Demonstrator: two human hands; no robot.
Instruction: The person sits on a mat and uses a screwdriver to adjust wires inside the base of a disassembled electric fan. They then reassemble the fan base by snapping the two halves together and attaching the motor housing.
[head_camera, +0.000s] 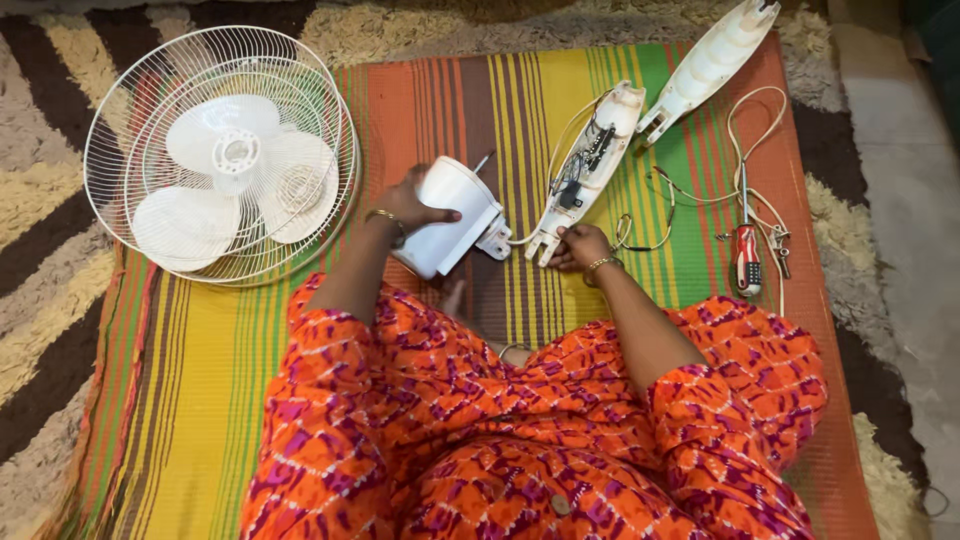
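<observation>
Left hand: the left hand (405, 205) is curled over the top of the white plastic cylindrical fan motor housing (450, 215), thumb laid across its side, fingers closed on it.
Motor housing: it lies tilted on the striped woven mat (250, 340), just ahead of the person's knees, its bracket end pointing toward the right hand.
Right hand: the right hand (580, 247) rests at the near end of the long white plastic open fan stand casing (585, 170); fingertips touch its lower edge, loosely bent; whether they grip it I cannot tell.
Casing: wires and a small black part show inside; a white cable joins it to the housing.
Around: the white wire fan guard with 3 blades (225, 155) lies well apart at left; a white casing cover (710, 60) lies beyond; a red-handled screwdriver (746, 255) and loose white cord (750, 130) lie at right.
</observation>
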